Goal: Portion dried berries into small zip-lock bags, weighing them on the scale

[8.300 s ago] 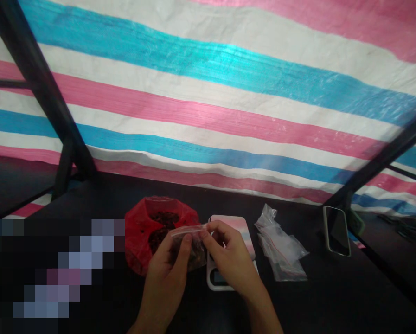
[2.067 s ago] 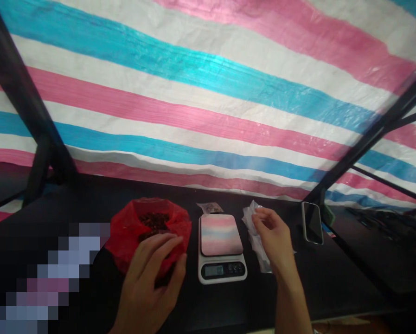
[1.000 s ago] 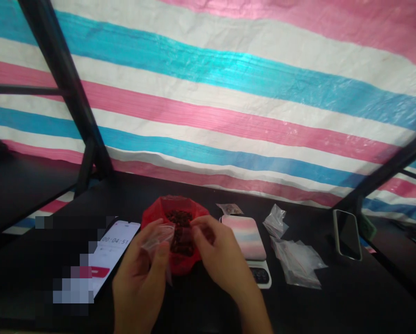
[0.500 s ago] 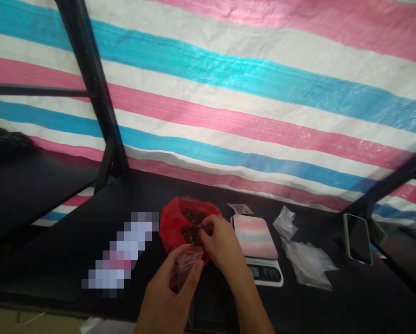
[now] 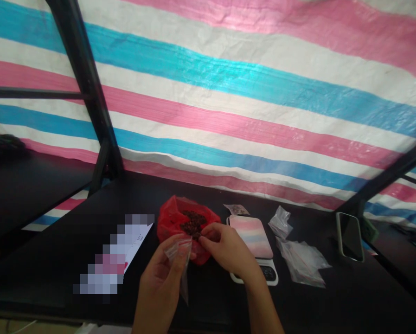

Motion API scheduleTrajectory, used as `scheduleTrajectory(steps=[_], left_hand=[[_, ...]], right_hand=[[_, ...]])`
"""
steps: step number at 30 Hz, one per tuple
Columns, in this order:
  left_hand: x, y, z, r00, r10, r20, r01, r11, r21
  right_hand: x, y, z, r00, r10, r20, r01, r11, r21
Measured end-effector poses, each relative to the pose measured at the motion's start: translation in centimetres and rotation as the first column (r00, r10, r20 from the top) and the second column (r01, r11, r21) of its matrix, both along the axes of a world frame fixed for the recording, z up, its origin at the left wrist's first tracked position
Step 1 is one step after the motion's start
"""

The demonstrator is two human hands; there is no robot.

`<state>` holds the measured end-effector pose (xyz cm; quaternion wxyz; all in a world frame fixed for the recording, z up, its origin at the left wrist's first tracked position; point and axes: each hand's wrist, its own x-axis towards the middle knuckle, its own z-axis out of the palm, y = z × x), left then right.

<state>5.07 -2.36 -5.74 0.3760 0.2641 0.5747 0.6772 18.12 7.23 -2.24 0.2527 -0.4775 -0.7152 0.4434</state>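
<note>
A red plastic bag (image 5: 166, 222) lies open on the black table, with a heap of small brown dried pieces (image 5: 194, 220) in it. My left hand (image 5: 166, 269) grips a clear zip bag (image 5: 184, 278) by its upper part, just in front of the red bag. Over the near right part of the heap, my right hand (image 5: 225, 246) is closed in a pinch. Dark bits show at its fingertips, though how many it holds is hidden. Right of it stands a white digital scale (image 5: 251, 236) with a pastel-striped top, partly covered by my wrist.
Behind the scale lies a small filled clear bag (image 5: 236, 209). Several flat clear bags (image 5: 303, 262) and a crumpled clear bag (image 5: 280, 222) lie to the right, then a phone (image 5: 350, 236). A partly blurred paper (image 5: 138, 241) is at left. Striped sheeting (image 5: 228, 111) hangs behind black frame bars (image 5: 89, 88).
My right hand has drawn back a little from the heap, fingertips nearer the left hand. The clear zip bag has turned and shows more below my left fingers. The view has shifted slightly.
</note>
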Motion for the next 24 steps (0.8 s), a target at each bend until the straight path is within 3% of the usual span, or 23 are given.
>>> scheduleTrajectory(steps=[5,11,16,24], left_hand=[[-0.6,-0.3,-1.0,0.985,0.06,-0.165,-0.067,0.997,-0.04],[-1.3,-0.8,-1.2,0.843,0.137,-0.521,-0.12,0.991,0.068],[-0.7,0.6,-1.2,0.84,0.088,-0.535,-0.08,0.996,0.038],[0.8,2.2,-0.3,0.872,0.093,-0.48,-0.09,0.996,0.029]], right_hand=[[-0.5,0.4,-0.8,0.997,0.003,-0.08,-0.008,0.998,-0.057],[0.5,0.8,0.2,0.963,-0.038,-0.268,0.009,0.994,-0.109],[1.4,0.1,1.7,0.912,-0.04,-0.407,0.041,0.999,-0.006],[1.1,-2.6,3.9,0.967,-0.034,-0.251,0.095,0.967,0.235]])
